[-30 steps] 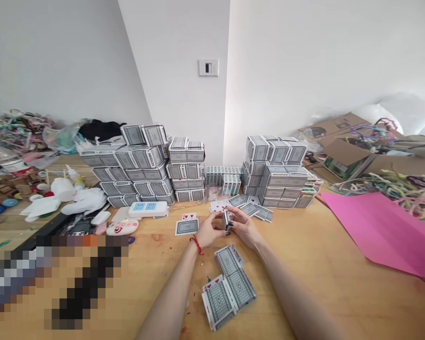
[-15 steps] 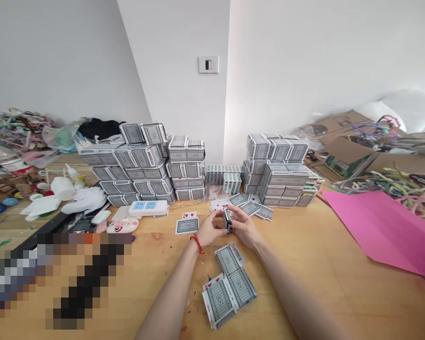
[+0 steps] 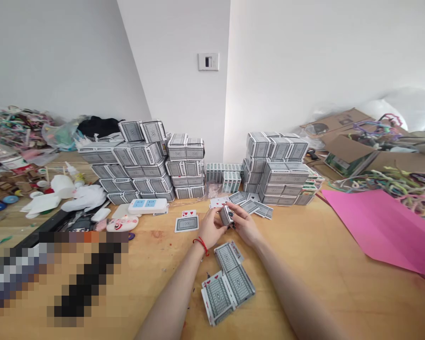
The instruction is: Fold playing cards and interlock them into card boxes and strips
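Both hands meet beyond the flat panel of joined grey-backed cards (image 3: pixel 228 282), which lies on the pale wooden table (image 3: pixel 322 283) closest to the person. The left hand (image 3: pixel 209 230), with a red string bracelet (image 3: pixel 201 244) at its wrist, curls its fingers closed around the left side of a small grey-backed pack of playing cards (image 3: pixel 226 215). The right hand (image 3: pixel 245 227) pinches the pack's right side with its fingertips, so both grips are shut on it. The pack is held above the table, just beyond the panel's far end and clear of it.

Half a second ago the pack stood on edge between the hands, its thin side towards the camera. Now it is tipped so that its patterned back shows, and the hands sit a little farther from the panel.

Beyond and left of the panel, a single face-down grey card (image 3: pixel 186 223) touches a red hearts card (image 3: pixel 189 213). A scatter of loose grey-backed cards (image 3: pixel 250 206) lies beyond the panel, just past the hands. None of these, nor the panel itself, have moved. Far to the right of the panel lies a pink paper sheet (image 3: pixel 382 229).
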A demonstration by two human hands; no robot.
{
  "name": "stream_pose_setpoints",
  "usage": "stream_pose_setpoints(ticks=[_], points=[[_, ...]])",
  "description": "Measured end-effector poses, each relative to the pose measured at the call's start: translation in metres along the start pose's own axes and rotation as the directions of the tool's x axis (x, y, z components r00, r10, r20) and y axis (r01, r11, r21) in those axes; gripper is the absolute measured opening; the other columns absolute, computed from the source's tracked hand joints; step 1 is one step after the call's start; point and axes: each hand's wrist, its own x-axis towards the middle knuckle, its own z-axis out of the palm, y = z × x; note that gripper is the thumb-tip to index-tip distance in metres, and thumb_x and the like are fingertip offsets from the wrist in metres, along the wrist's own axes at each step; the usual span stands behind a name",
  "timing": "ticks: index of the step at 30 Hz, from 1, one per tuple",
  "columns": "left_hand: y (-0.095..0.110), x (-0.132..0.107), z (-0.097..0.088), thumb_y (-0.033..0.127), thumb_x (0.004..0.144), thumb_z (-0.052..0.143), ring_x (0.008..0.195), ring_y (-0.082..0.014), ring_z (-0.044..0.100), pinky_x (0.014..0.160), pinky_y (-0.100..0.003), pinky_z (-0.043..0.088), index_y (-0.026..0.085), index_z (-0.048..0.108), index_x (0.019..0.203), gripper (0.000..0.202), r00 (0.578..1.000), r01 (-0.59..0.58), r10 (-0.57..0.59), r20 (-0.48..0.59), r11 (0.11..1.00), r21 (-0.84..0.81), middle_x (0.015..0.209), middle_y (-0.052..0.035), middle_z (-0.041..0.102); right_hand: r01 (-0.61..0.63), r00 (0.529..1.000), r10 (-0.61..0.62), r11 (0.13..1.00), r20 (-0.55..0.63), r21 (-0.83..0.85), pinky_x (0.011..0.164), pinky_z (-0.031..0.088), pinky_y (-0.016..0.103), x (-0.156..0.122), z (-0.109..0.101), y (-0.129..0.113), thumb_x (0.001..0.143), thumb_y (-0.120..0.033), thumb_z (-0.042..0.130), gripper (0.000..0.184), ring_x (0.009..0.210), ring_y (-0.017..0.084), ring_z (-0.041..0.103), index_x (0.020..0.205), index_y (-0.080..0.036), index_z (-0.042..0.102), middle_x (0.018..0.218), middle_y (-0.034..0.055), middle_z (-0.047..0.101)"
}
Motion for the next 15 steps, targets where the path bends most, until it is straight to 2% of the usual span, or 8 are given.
stream_pose_setpoints(ticks=[3,6,9,11,15], points=[[0.002,0.000,0.000,0.007,0.058,0.062,0.063,-0.0096,0.054,0.064,-0.029,0.047,0.022,0.046,0.110,0.057,1.000,-0.011,0.012,-0.022,1.000,0.028,0.111,-0.0070,0.049,0.003,0.999,-0.005,0.999,-0.053,-0.033,0.056,0.040,0.023,0.001,-0.001,0.003,0.063,-0.034,0.065,0.046,0.078,0.016,0.055,0.107,-0.027,0.055,0.107,0.0017,0.057],[0.003,0.001,0.000,0.004,0.057,0.061,0.070,-0.0119,0.055,0.067,-0.030,0.047,0.022,0.047,0.109,0.057,0.998,-0.020,0.023,-0.061,0.999,0.040,0.107,-0.0060,0.050,-0.024,0.998,0.017,0.995,-0.064,-0.096,0.044,0.032,0.021,0.002,-0.002,0.006,0.065,-0.036,0.064,0.041,0.052,0.010,0.049,0.103,-0.023,0.058,0.073,-0.0002,0.062],[0.003,0.002,-0.001,0.002,0.057,0.060,0.084,-0.0167,0.054,0.077,-0.034,0.044,0.022,0.048,0.107,0.055,0.990,-0.057,0.068,-0.119,0.994,0.094,0.105,-0.0052,0.050,-0.038,0.998,0.031,0.987,-0.046,-0.159,0.037,0.023,0.021,0.003,-0.003,0.008,0.068,-0.040,0.061,0.032,0.037,0.007,0.036,0.092,-0.019,0.064,0.044,-0.0051,0.047],[0.004,0.002,-0.003,0.002,0.057,0.058,0.094,-0.0197,0.051,0.083,-0.037,0.041,0.022,0.048,0.106,0.054,0.985,-0.086,0.111,-0.133,0.980,0.178,0.106,-0.0055,0.049,-0.044,0.999,0.040,0.982,-0.023,-0.182,0.037,0.024,0.021,0.003,-0.003,0.009,0.068,-0.042,0.060,0.029,0.036,0.007,0.036,0.083,-0.018,0.066,0.042,-0.0046,0.047],[0.009,0.002,-0.006,0.000,0.059,0.054,0.105,-0.0218,0.045,0.089,-0.038,0.037,0.022,0.045,0.108,0.054,0.979,-0.128,0.173,-0.111,0.936,0.329,0.110,-0.0060,0.045,-0.062,0.997,0.068,0.983,0.031,-0.176,0.044,0.036,0.023,0.005,-0.005,0.011,0.067,-0.044,0.060,0.028,0.042,0.010,0.047,0.074,-0.018,0.066,0.049,-0.0013,0.057]])
